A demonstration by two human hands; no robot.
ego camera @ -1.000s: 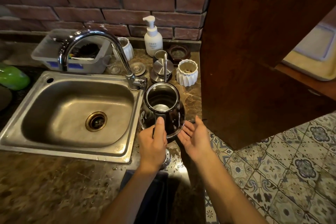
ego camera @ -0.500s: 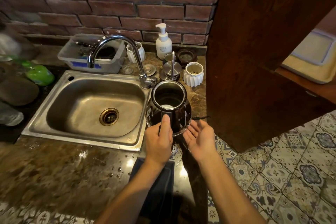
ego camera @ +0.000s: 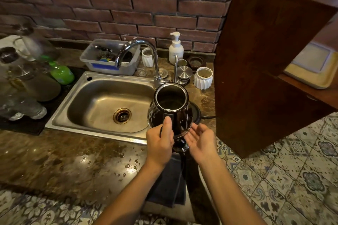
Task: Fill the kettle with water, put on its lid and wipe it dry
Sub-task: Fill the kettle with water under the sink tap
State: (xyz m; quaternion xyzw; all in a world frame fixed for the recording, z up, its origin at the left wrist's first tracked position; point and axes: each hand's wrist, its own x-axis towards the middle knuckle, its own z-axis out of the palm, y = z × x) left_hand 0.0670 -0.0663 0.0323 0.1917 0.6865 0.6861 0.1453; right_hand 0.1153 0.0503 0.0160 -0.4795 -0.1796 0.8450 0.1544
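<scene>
A shiny steel kettle (ego camera: pixel 181 115) with no lid is lifted off its round black base (ego camera: pixel 196 113), over the sink's right rim. My left hand (ego camera: pixel 160 141) grips its black handle, thumb on top. My right hand (ego camera: pixel 200 138) is open, palm up, just right of the kettle's lower side. A dark-knobbed lid (ego camera: pixel 180 144) lies on the counter between my hands. A dark folded cloth (ego camera: pixel 168 182) lies on the counter under my forearms. The curved faucet (ego camera: pixel 139 49) arches over the steel sink (ego camera: pixel 102 104), left of the kettle; no water runs.
Behind the kettle stand a steel canister (ego camera: pixel 183 73), a white ribbed cup (ego camera: pixel 203 77), a soap pump bottle (ego camera: pixel 176 49) and a plastic tub (ego camera: pixel 109 58). Glass jars and a green bottle (ego camera: pixel 61 73) crowd the left. A wooden cabinet side (ego camera: pixel 256 78) blocks the right.
The kettle has come up off its base and shifted left toward the sink. My head has pulled back, showing more counter and the jars on the left.
</scene>
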